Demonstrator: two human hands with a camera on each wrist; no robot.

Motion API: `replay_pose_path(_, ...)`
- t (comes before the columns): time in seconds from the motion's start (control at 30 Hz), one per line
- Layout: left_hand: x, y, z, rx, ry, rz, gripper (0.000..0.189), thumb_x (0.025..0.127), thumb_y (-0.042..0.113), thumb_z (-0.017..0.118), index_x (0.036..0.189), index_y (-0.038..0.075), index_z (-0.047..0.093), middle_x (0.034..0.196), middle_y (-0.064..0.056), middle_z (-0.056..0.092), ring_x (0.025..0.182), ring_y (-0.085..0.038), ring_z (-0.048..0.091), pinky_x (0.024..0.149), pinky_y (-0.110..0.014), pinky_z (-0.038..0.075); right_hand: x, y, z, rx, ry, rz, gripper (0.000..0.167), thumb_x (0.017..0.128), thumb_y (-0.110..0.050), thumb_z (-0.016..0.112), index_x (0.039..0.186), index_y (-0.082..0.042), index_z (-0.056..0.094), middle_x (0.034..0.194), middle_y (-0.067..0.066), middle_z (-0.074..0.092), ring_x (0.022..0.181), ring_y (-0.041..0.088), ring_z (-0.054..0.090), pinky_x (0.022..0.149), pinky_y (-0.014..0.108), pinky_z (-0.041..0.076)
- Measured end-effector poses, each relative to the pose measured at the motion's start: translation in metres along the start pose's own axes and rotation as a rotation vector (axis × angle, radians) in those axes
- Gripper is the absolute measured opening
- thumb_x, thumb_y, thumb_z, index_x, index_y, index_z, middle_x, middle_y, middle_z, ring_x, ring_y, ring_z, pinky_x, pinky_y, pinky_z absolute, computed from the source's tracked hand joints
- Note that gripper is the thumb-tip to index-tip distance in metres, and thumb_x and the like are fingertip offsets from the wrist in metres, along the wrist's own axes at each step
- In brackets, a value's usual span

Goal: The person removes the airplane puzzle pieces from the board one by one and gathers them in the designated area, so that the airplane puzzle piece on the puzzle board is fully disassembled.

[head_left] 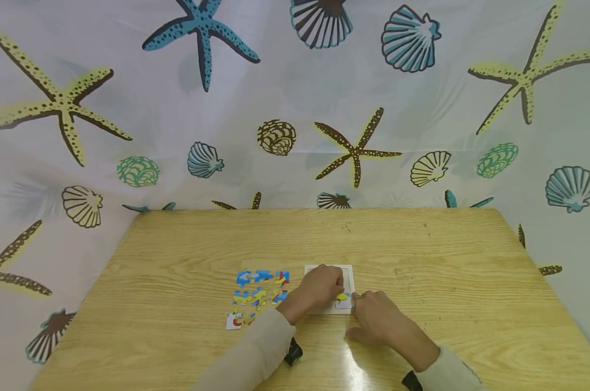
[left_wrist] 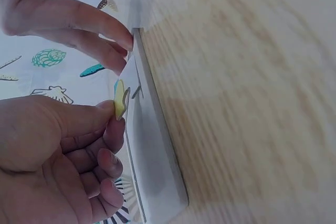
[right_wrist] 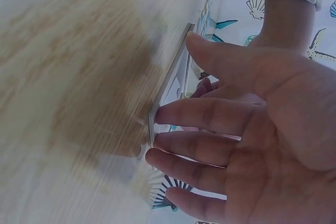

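My left hand [head_left: 321,285] is over a white puzzle tray [head_left: 320,310], and its thumb and index finger pinch a yellow puzzle piece [left_wrist: 120,103] with a little blue on it. In the left wrist view the piece is tilted up at the tray's surface; its lower edge is hard to make out. The other left fingers curl loosely below. At the tray's right side is my right hand [head_left: 377,317], its fairly straight fingertips [right_wrist: 164,115] touching the rim. Part of the tray's inside is hidden beneath the left hand.
Left of the tray, several loose puzzle pieces [head_left: 258,296] in blue, yellow, red and white lie in rough rows on the wooden table [head_left: 446,271]. The left forearm covers some of that area. Behind the table hangs a cloth [head_left: 256,98] printed with shells and starfish.
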State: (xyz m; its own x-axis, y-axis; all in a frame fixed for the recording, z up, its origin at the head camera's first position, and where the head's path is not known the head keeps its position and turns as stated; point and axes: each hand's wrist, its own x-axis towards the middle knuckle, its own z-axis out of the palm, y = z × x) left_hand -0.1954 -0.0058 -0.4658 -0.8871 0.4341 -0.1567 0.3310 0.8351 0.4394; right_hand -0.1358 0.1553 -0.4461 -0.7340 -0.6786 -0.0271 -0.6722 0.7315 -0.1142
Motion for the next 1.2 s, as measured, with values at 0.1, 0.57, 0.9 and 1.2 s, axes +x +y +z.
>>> replay_pose_path(0.1,-0.001,-0.002,-0.003,-0.035,-0.001,-0.001,0.012,0.09,0.015,0.062,0.078,0.012,0.062,0.073,0.006,0.058,0.067,-0.008,0.049,0.064,-0.022,0.042,0.0,-0.001,0.0,-0.006,-0.004,0.005,0.036,0.077,-0.04,0.073,0.09,-0.006,0.075,0.114,0.02,0.066,0.077,0.022,0.066,0.061,0.025,0.048)
replay_pose_path(0.57,-0.013,-0.011,-0.019,-0.125,-0.025,0.046,0.012,0.091,0.014,0.063,0.08,0.011,0.062,0.074,0.004,0.057,0.066,-0.009,0.047,0.062,-0.021,0.04,0.001,-0.004,-0.001,-0.014,-0.042,0.06,0.041,0.079,-0.043,0.071,0.096,-0.006,0.075,0.116,0.02,0.066,0.099,0.031,0.066,0.083,0.04,0.052)
replay_pose_path(0.9,-0.03,-0.027,-0.034,-0.141,-0.018,0.136,0.01,0.091,0.011,0.062,0.081,0.009,0.062,0.083,-0.002,0.065,0.067,-0.01,0.048,0.062,-0.023,0.04,0.002,-0.004,0.002,0.012,-0.018,0.05,0.039,0.077,-0.041,0.073,0.092,-0.005,0.075,0.112,0.021,0.067,0.096,0.032,0.067,0.083,0.042,0.052)
replay_pose_path(1.2,-0.05,-0.051,-0.05,-0.133,-0.056,0.152,0.01,0.09,0.007,0.062,0.08,0.008,0.063,0.079,-0.001,0.063,0.066,-0.009,0.05,0.062,-0.023,0.042,0.003,-0.005,0.001,-0.001,-0.026,0.025,0.037,0.08,-0.04,0.071,0.092,-0.005,0.075,0.11,0.019,0.068,0.097,0.032,0.066,0.086,0.043,0.052)
